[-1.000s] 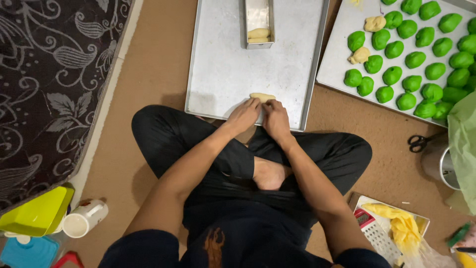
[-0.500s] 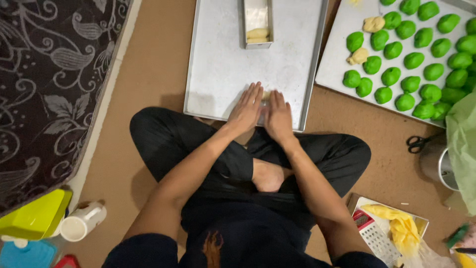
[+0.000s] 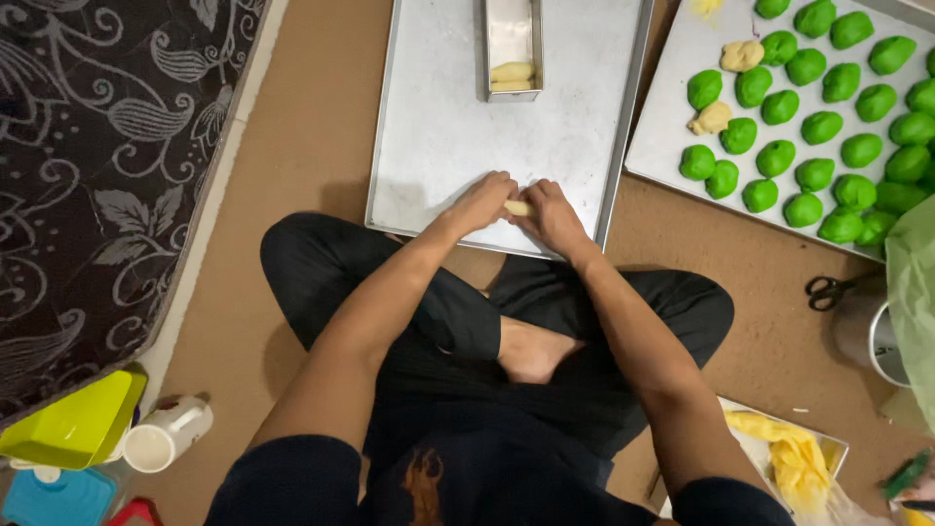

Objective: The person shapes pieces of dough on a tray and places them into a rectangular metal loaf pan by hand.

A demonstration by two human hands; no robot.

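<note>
I sit cross-legged on a brown floor before a large metal tray (image 3: 438, 146). My left hand (image 3: 482, 202) and my right hand (image 3: 552, 214) meet at the tray's near edge, fingers curled around a small roll of pale yellow dough (image 3: 518, 207). Only the roll's middle shows between the hands. At the tray's far end stands a narrow metal loaf tin (image 3: 511, 29) with two pale dough rolls (image 3: 511, 76) lying in it.
To the right lies a second tray (image 3: 672, 58) with several green dough balls (image 3: 823, 127) and a few pale ones (image 3: 711, 118). Scissors (image 3: 828, 289) and a metal pot (image 3: 881, 336) are right. A patterned dark mattress (image 3: 97, 166), yellow-green container (image 3: 73, 421) and white cup (image 3: 161, 436) are left.
My hands were flat and stretched forward over the dough half a second ago. They have drawn back toward me and curled, gripping the roll between them.
</note>
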